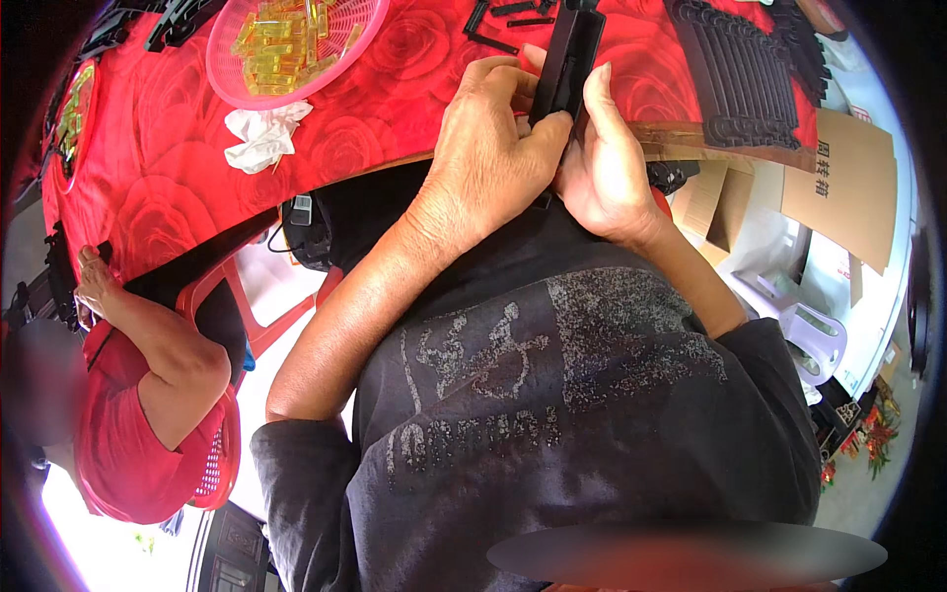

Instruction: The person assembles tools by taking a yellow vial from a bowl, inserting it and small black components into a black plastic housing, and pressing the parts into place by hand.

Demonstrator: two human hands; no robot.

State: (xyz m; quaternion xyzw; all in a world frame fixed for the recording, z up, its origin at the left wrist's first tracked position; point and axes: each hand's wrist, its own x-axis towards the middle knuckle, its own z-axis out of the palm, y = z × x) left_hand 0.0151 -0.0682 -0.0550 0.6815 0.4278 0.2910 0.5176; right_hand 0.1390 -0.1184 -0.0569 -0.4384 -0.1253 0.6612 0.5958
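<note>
Both my hands are at the table's front edge around a long black plastic channel-shaped piece [569, 64], which stands tilted with its far end leaning away. My left hand [483, 148] wraps round its left side, thumb pressed on the lower part. From the right, my right hand [610, 173] cups the piece, thumb pointing up along it; its other fingers are partly hidden behind. Beyond my hands lie several small black plastic parts [508, 25]. To the right, long black strips [735, 74] lie side by side in a row.
A pink basket [219, 69] with yellow translucent pieces [281, 44] stands at the far left, near a crumpled white tissue [261, 133]. A red rose-patterned cloth [345, 138] covers the table. On the left sits a person in red [148, 434]; an opened cardboard box [838, 187] is at right.
</note>
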